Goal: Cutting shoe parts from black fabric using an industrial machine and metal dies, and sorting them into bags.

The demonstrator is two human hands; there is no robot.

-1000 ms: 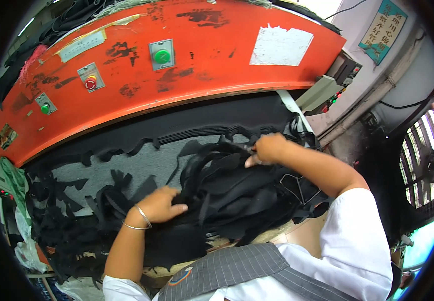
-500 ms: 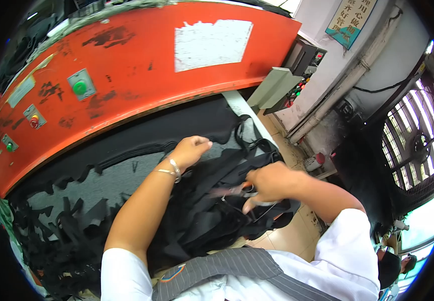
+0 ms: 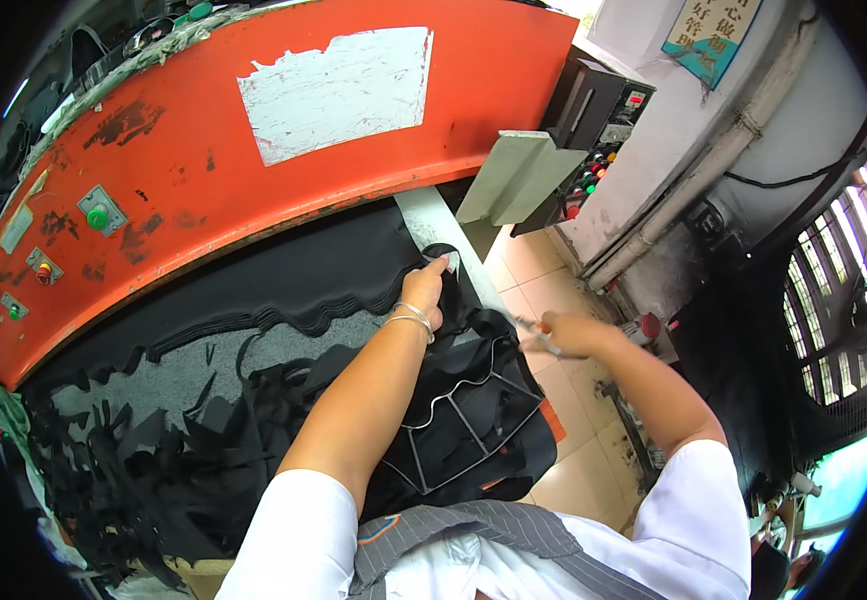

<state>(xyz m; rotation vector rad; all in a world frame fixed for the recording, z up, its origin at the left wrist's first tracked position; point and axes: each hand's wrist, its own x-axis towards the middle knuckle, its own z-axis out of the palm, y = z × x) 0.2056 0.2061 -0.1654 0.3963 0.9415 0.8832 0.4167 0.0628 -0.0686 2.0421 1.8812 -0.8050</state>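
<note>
Clasping scissors (image 3: 537, 332) in bent fingers, the right hand (image 3: 575, 335) is out past the right end of the orange panel (image 3: 513, 80), over the tiled floor (image 3: 578, 480); the blades are blurred, so I cannot tell how far apart they stand. Closer to the orange panel, the left hand (image 3: 423, 290), a bracelet on its wrist, bends in at a dark strip of fabric in front of the panel's right part; whether its fingers grasp that strip or only touch it, I cannot tell. Directly along the panel's lower edge lies a layered stack of black cloth (image 3: 283, 265) with a wavy border. Farther out from the panel, loose black scraps (image 3: 183, 465) heap up to the left, and to the right is a black piece with grey lines (image 3: 463, 415), a white cord curving across it. Beyond the panel's right end are a control box (image 3: 593, 115) with lit buttons and, lower down, a red-topped container (image 3: 643, 327), its contents hidden from this view.
</note>
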